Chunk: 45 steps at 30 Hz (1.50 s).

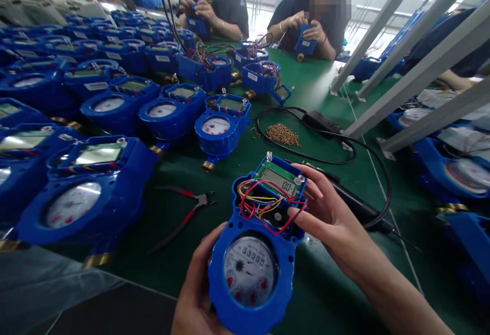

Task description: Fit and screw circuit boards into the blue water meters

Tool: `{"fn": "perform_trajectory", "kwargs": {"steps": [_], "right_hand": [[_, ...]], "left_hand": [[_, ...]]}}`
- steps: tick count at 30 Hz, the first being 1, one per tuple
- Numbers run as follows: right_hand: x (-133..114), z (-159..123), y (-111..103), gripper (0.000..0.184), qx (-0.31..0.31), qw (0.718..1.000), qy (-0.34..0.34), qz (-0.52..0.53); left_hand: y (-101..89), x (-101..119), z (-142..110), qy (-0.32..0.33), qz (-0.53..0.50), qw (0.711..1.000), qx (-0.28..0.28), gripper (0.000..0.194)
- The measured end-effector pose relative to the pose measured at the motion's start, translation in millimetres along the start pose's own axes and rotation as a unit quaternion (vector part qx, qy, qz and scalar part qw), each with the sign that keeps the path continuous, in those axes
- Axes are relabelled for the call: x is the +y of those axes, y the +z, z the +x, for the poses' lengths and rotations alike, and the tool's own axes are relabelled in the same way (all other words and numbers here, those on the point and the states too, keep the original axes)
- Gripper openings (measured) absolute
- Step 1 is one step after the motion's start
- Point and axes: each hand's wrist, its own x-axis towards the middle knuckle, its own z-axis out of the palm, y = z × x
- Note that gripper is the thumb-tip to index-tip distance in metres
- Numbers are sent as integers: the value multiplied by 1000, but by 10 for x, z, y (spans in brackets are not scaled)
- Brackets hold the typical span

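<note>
A blue water meter (250, 268) is tilted towards me at the table's near edge, its round dial facing up. My left hand (197, 289) grips the lower left side of its body, with some fingers hidden beneath. At the upper right, my right hand (325, 212) holds the green circuit board with an LCD display (281, 179), thumb near the wires and fingers behind the board's frame. Red, yellow and blue wires (260, 199) loop out of the open compartment below the display. Left of the meter lies a pair of cutting pliers (191, 210) with red-and-black handles.
Many blue meters (218, 128) crowd the left and back of the green table (306, 90). A pile of small brass screws (283, 135) lies beyond my meter. A black electric screwdriver (360, 205) with its cable lies at right, near metal posts (386, 64). Two people (214, 13) handle meters opposite.
</note>
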Motion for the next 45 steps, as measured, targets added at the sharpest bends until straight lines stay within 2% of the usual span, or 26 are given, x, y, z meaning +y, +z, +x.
{"fn": "perform_trajectory", "kwargs": {"steps": [3,5,7,10,11,13,15,16,18,20,23,26,30,35,37,39,45], "right_hand": [[23,-94,-47,55,1,1000,-2,7],[69,-178,-65,53,30,1000,-2,0],[159,-299,-68,46,98,995,-5,-8],[368,-555,-17,29,225,974,-8,-34],[448,-649,22,23,237,970,2,-52],[609,-824,142,14,207,974,-9,-92],[760,-951,311,11,134,987,-38,-86],[828,-989,406,16,119,989,-59,-59],[946,-1019,583,24,170,981,-93,-16],[1036,-1010,711,31,204,972,-114,-14],[1134,-996,790,39,207,971,-116,-35],[1211,-1027,777,46,196,974,-99,-47],[1240,-1062,666,57,172,982,-75,-26],[1136,-940,535,89,143,986,-71,-45],[1109,-872,530,103,161,982,-82,-61],[1106,-825,534,110,181,977,-84,-75],[1112,-838,523,107,200,971,-82,-105]], "left_hand": [[48,55,-17,-1,-2,1000,-5,88],[82,85,-36,-2,-1,1000,-3,88],[96,94,-51,-7,-7,1000,0,88],[69,66,-56,-38,-46,998,-6,88],[52,50,-52,-48,-56,997,-12,88],[17,18,-39,-59,-59,996,-24,90],[-9,-6,-25,-62,-60,996,-30,92],[-16,-14,-21,-66,-64,995,-30,93],[-19,-25,-18,-74,-77,994,-34,93],[-15,-39,-26,-76,-80,993,-40,95],[-24,-92,-44,-78,-68,994,-47,97],[-73,-181,-41,-63,-26,996,-55,98],[-168,-249,-4,-13,6,997,-79,94],[-240,-200,45,33,-4,996,-82,57],[-232,-186,61,11,-16,997,-77,48],[-202,-181,78,-28,-40,996,-70,47],[-109,-135,130,-128,-115,983,-57,67]]}}
